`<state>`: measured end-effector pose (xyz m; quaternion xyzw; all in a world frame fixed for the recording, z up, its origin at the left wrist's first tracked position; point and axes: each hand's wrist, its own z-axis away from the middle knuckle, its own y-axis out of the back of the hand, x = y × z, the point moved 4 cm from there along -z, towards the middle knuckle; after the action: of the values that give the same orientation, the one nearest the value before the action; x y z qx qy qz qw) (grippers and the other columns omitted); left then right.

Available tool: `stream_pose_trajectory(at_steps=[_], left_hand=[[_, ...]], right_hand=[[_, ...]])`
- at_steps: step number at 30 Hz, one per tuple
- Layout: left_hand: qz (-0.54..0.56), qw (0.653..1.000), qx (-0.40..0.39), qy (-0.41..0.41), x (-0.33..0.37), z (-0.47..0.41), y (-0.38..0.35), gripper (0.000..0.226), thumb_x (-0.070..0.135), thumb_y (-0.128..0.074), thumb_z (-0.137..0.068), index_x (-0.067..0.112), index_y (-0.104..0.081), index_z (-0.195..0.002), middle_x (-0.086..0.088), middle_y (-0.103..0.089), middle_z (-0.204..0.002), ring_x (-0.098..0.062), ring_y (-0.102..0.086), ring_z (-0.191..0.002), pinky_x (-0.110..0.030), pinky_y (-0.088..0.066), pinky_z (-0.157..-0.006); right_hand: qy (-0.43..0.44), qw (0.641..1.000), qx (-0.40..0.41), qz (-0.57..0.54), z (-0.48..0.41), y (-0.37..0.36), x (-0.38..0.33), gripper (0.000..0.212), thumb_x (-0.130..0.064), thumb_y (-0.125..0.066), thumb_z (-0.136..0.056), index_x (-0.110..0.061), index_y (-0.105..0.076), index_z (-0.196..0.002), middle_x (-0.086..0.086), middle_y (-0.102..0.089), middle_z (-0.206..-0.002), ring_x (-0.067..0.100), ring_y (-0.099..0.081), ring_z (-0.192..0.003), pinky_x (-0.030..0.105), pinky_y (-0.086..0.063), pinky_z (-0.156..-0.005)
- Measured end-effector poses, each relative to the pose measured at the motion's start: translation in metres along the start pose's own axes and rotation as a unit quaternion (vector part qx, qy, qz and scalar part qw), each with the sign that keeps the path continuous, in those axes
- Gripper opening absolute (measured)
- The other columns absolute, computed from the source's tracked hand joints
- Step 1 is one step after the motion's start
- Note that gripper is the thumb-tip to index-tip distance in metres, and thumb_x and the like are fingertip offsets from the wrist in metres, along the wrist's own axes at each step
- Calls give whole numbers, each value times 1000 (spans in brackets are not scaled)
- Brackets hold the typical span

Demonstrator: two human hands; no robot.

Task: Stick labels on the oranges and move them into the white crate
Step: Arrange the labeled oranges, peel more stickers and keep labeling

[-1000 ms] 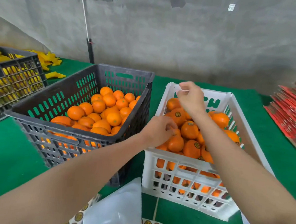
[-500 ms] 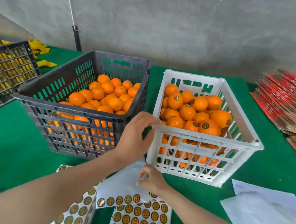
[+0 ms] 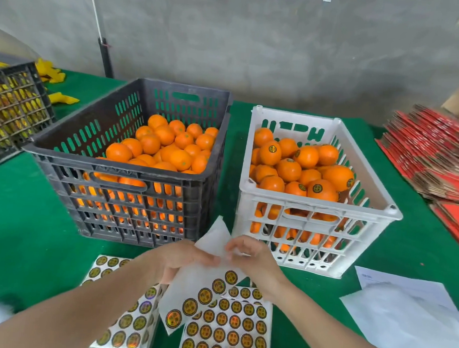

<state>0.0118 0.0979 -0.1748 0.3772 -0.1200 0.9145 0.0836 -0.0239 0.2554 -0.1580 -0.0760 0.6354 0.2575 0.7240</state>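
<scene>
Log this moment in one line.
left hand: holds label sheet | right hand: pinches same sheet | white crate: labelled oranges | black crate: plain oranges

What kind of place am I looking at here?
Probably a fruit packing room: a dark crate and a white crate full of oranges, sheets of round labels on the green table, and a stack of flattened red cartons.

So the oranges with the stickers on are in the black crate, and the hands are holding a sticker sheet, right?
Not quite. The head view shows the stickered oranges in the white crate; the black crate holds plain oranges. The left hand and right hand do hold a sticker sheet.
</scene>
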Motion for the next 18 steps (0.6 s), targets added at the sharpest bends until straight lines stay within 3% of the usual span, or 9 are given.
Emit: stream_pose_trajectory(at_steps=[2,4,5,8,11,15,18], left_hand=[[16,1000,-14,1,3,-1,-1,64,18,-81,-65,4,-57,-123,-20,-67,-115,-39,-62,-109,-54,-45,-98],[22,1000,-20,5,4,-3,0,58,17,-76,-71,4,-57,-125,-21,-65,-118,-40,-60,-112,-54,-44,-99],[26,999,-24,7,4,-4,0,55,16,-73,-74,4,-56,-125,-22,-65,-119,-40,-60,-112,-54,-45,-98],[36,999,-29,13,4,-7,-2,44,12,-68,-81,3,-57,-123,-22,-66,-116,-40,-63,-107,-51,-48,-93],[51,998,-32,14,3,-9,-4,40,13,-64,-82,4,-59,-121,-21,-67,-113,-37,-67,-98,-48,-51,-86],[50,998,-33,19,6,-10,-5,37,16,-62,-82,5,-60,-117,-19,-70,-107,-33,-70,-90,-44,-52,-81],[45,998,-38,15,8,-8,-3,37,18,-61,-81,6,-59,-116,-17,-72,-99,-31,-71,-84,-42,-53,-76]], right_hand=[[13,1000,-26,3,7,5,0,23,-3,-68,-82,-25,-68,-80,-13,-65,-93,-5,-56,-83,8,-43,-74],[33,998,-44,30,13,8,1,21,-4,-68,-83,-25,-70,-84,-12,-65,-86,-5,-51,-64,11,-44,-69],[44,996,-43,57,15,9,1,19,-7,-69,-82,-26,-71,-86,-16,-65,-84,-5,-49,-64,12,-42,-70],[103,985,-9,139,20,8,4,16,-13,-74,-79,-27,-75,-88,-13,-61,-98,-5,-50,-87,7,-36,-78],[198,948,67,239,26,8,1,12,-16,-76,-77,-23,-77,-86,-10,-50,-118,-7,-39,-110,2,-25,-93],[331,885,141,296,32,5,-4,9,-10,-79,-71,-15,-77,-78,8,-60,-110,9,-44,-109,23,-34,-94],[332,879,169,297,34,4,-2,10,-16,-79,-71,-13,-76,-80,10,-62,-105,11,-44,-106,27,-37,-91]])
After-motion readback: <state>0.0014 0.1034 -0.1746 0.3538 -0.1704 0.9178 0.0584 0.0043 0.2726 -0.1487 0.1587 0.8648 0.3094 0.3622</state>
